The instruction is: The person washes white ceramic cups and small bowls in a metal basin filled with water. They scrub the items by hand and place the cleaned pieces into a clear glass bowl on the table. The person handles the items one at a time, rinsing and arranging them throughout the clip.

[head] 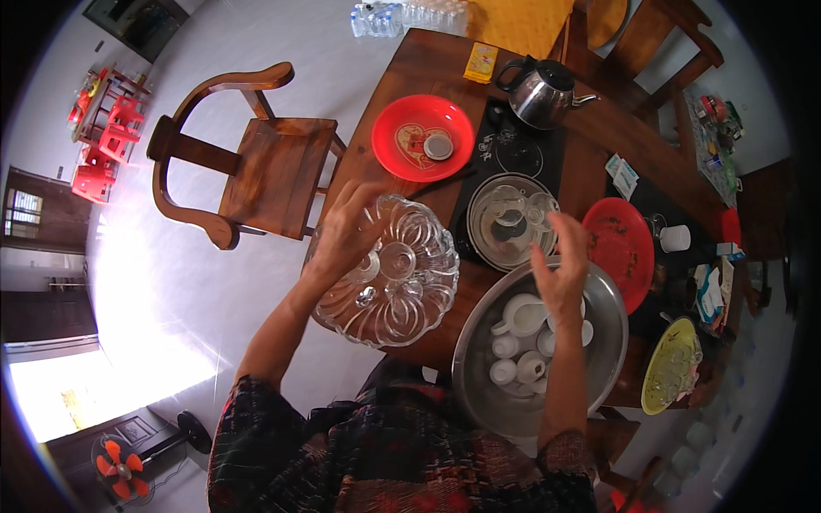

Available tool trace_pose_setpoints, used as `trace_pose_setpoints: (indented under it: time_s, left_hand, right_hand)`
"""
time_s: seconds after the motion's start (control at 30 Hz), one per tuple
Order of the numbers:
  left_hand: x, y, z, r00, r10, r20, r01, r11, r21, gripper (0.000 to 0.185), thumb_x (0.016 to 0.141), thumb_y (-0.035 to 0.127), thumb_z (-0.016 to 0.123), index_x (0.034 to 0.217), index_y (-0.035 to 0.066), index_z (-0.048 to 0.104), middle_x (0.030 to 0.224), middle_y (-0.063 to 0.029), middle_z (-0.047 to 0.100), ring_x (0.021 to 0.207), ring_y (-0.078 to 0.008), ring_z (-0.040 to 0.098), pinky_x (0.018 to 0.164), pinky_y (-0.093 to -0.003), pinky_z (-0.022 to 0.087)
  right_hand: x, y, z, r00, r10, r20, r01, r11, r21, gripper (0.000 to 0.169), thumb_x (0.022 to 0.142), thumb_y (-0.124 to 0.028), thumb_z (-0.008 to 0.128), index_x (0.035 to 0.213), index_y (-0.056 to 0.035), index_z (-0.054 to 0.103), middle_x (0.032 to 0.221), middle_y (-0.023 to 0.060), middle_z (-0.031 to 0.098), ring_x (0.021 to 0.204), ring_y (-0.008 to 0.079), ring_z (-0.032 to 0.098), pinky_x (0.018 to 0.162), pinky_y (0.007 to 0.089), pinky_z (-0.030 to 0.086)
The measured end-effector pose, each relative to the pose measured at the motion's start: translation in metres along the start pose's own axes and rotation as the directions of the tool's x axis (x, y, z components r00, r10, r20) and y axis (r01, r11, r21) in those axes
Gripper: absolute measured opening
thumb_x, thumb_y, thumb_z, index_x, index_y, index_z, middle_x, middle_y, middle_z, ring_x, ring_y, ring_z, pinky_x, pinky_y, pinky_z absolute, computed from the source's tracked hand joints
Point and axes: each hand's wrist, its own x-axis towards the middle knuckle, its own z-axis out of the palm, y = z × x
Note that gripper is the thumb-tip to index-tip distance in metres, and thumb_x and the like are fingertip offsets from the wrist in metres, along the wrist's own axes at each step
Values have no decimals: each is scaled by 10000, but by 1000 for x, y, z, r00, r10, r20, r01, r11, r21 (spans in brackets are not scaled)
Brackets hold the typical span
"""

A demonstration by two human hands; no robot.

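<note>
My left hand (pixel 346 234) is over the far left side of a scalloped clear glass bowl (pixel 426 314), its fingers curled downward. Whether they grip anything is hard to make out. Several small clear glass cups (pixel 397 260) lie inside that bowl. My right hand (pixel 563 272) hovers above the far rim of a large stainless steel basin (pixel 474 359), thumb and fingers apart. Its fingertips are close to a glass cup (pixel 540 208) in a round metal pan (pixel 478 240) that holds more clear glassware. White cups and a white pitcher (pixel 523 314) sit in the basin.
A red plate (pixel 391 141) holding a round lid (pixel 438 147) and a steel kettle (pixel 539 102) stand beyond the pan. Rightward are another red plate (pixel 619 256), a white cup (pixel 675 238) and a yellow-green tray of glasses (pixel 660 378). A wooden armchair (pixel 276 173) stands at left.
</note>
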Motion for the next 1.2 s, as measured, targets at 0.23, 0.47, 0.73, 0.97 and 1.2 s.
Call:
trace_pose_setpoints:
  time_s: [0.23,0.47,0.73,0.97,1.2]
  left_hand:
    - [-75,-29,-20,965,260,40,-259,914,313,630,607,87,743,1194,80,516,1178,-145,480,1123,-350,469,931,-440,413]
    - [-76,-45,-1,975,202,90,-221,881,418,686,636,114,746,1261,105,462,1208,-124,482,1115,-325,493,896,-450,422]
    - [-71,-53,5,988,152,-2,-150,975,166,649,649,157,792,1214,41,495,1124,-169,551,1029,-351,564,857,-422,473]
    - [-68,-52,-4,981,185,-58,-175,973,153,663,602,156,816,1173,8,516,1065,-155,584,974,-313,584,816,-385,486]
    - [-49,5,-5,966,243,-86,-236,968,84,622,596,94,811,1146,12,532,1033,-132,582,916,-275,604,794,-365,502]
  right_hand:
    - [-32,-77,66,929,-212,303,245,966,-77,515,634,-87,769,1113,-72,581,1057,101,546,970,274,541,797,389,453]
    - [-35,-83,112,870,-160,466,205,978,-46,394,699,9,665,1070,-100,591,1115,135,514,1050,314,535,832,413,496]
    - [-22,-61,127,813,-182,552,281,955,-99,152,759,-24,565,900,-57,612,924,123,523,893,285,595,675,388,527]
    - [-22,-50,129,831,-309,463,339,941,20,17,756,-48,547,758,-64,542,780,82,498,770,253,601,601,356,514]
    - [-29,-61,70,973,-224,63,228,972,-63,255,648,52,691,873,-63,652,869,57,610,774,226,623,625,304,525]
